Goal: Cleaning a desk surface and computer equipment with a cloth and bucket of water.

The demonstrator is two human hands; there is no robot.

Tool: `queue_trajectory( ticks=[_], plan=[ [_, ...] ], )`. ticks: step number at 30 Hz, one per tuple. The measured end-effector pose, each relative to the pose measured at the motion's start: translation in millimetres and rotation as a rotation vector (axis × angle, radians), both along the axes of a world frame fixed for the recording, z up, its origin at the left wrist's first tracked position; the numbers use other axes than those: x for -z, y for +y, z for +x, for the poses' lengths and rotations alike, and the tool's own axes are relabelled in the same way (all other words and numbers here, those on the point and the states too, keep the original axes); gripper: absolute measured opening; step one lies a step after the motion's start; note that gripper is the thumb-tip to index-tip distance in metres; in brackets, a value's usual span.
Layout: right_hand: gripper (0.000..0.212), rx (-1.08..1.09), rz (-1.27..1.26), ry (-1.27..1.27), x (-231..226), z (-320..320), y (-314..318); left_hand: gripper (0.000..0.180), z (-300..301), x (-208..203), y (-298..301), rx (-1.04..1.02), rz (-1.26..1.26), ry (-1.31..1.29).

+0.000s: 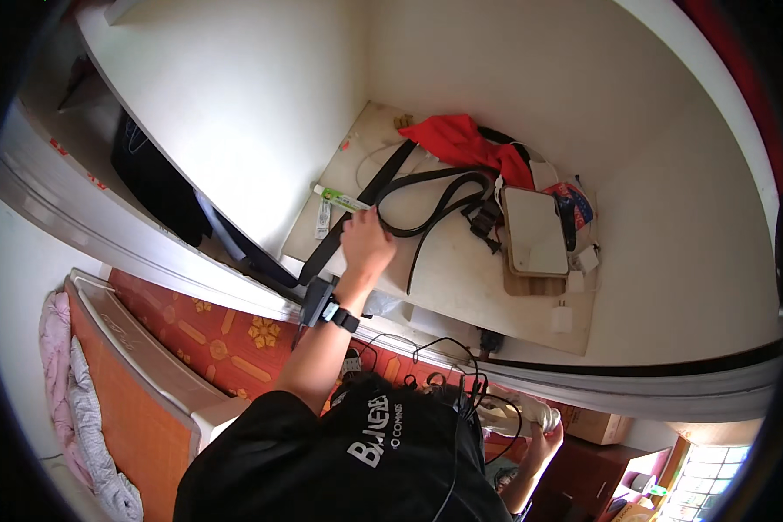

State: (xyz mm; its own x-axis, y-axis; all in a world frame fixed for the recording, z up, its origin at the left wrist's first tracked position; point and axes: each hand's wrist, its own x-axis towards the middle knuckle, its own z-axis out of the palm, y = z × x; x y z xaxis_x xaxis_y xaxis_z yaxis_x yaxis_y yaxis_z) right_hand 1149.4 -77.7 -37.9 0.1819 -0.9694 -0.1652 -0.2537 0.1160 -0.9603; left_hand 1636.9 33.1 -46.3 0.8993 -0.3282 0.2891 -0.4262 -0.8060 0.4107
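Note:
My left hand (368, 244) reaches onto a pale shelf inside a cupboard, fingers bent closed at the end of a slim green-and-white tube (340, 199). Just beside those fingers lies a coiled black belt (448, 173), and a wider black strap (324, 254) passes by the hand. A small white tube (324, 219) rests by the green one. Low at the right, my right hand (544, 439) is closed on a pale, crumpled bag-like thing (506, 414); my body hides part of it.
On the shelf's right side are a red cloth (467, 143), a pale flat rectangular tray-like object (535, 231), white chargers (562, 318) and cables. White walls enclose the shelf. Below, a patterned red floor (217, 348) and a bed frame (148, 348) with folded bedding show.

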Motion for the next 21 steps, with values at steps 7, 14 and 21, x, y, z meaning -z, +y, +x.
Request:
queue_trajectory(
  ticks=[7, 14, 21],
  plan=[
    [0.031, 0.059, -0.003, -0.007, -15.2, 10.8, 13.2, 0.036, 8.9, -23.5, -21.4, 0.086, -0.036, 0.146],
    [0.029, 0.043, -0.066, 0.020, 2.4, -7.9, 11.1, 0.037, 47.3, -16.6, 27.0, -0.381, 0.212, 0.059],
    [0.024, 0.078, -0.023, 0.052, -5.0, -8.5, 16.7, 0.028, 91.4, 4.4, 29.5, -0.260, 0.089, 0.196]
  ],
)
